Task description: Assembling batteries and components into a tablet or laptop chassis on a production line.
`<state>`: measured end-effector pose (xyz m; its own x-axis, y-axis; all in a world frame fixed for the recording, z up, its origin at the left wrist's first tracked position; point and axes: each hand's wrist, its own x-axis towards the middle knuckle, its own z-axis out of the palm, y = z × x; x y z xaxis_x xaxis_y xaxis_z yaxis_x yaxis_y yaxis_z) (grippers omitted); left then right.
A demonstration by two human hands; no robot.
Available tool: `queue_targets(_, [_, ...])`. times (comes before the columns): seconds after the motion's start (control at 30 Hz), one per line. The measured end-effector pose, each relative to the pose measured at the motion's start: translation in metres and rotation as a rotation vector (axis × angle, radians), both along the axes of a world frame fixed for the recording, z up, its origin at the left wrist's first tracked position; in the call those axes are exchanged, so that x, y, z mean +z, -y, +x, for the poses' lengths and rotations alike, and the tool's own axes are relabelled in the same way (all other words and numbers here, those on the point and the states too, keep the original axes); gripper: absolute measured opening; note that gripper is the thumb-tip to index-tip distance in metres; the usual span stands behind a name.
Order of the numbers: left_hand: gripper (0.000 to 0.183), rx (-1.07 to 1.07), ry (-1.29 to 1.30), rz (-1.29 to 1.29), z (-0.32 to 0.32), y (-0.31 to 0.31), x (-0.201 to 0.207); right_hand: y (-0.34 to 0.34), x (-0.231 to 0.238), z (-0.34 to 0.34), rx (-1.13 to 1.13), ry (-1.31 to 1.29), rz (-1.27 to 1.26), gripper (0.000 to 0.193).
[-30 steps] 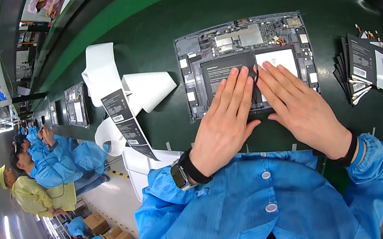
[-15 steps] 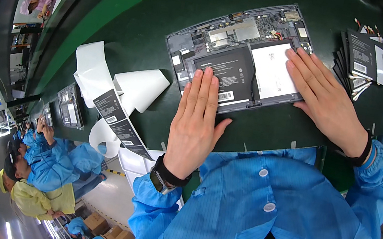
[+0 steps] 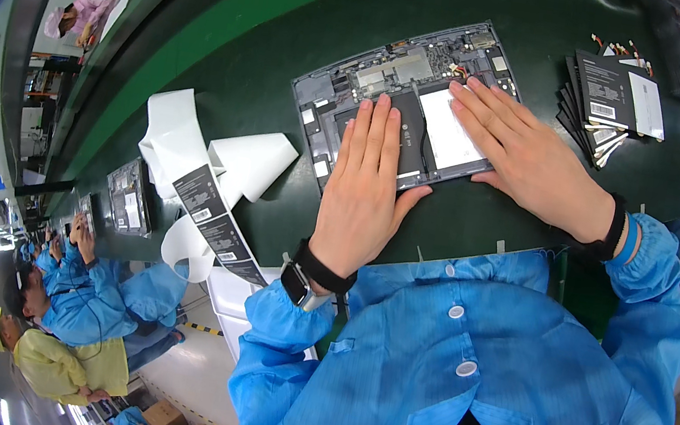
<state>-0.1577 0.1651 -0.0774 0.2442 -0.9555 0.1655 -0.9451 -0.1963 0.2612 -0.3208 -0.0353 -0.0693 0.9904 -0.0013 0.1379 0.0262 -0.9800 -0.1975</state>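
My left hand [image 3: 358,206] is spread flat, fingers straight and side by side, their undersides against the black rectangular battery panel [image 3: 408,142] in the thin grey tablet-like chassis [image 3: 316,88]. My right hand [image 3: 540,168] is flat too, fingers extended, lying across the right part of the white rectangular panel [image 3: 445,127] beside the black one. Neither hand grips anything. The chassis sits before me on the dark green tabletop [image 3: 462,218], its circuit boards bare along the far side.

Right of the chassis is an untidy pile of black-and-white flat battery packs [image 3: 607,99] with coloured wire ends. Left of it, a curling white paper strip [image 3: 172,130] lies beside a strip of black printed labels [image 3: 216,220]; beyond those is another uncovered grey device [image 3: 129,197]. Farther left, a person in a blue smock [image 3: 88,307] and a person in yellow [image 3: 63,360] are near the bench.

My fingers hide much of both panels, and I can't tell whether my left palm touches the tabletop. The label print is too small to read; the far bench blurs.
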Motion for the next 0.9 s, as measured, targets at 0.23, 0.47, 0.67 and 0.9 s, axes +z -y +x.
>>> queue_targets(0.23, [0.083, -0.056, -0.254, -0.033, 0.012, -0.017, 0.008, -0.009, 0.004, -0.009, -0.058, -0.04, -0.02, 0.093])
queue_targets(0.47, [0.072, 0.107, -0.286, -0.246, 0.004, -0.073, 0.033, 0.006, -0.005, 0.006, -0.029, 0.075, 0.114, 0.092])
queue_targets(0.67, [0.064, 0.28, -0.244, -0.219, -0.001, -0.125, 0.018, 0.027, -0.03, 0.084, -0.114, 0.227, 0.05, 0.085])
queue_targets(0.9, [0.055, 0.342, -0.271, -0.271, -0.004, -0.158, -0.023, 0.035, -0.043, 0.187, -0.251, 0.3, -0.028, 0.078])
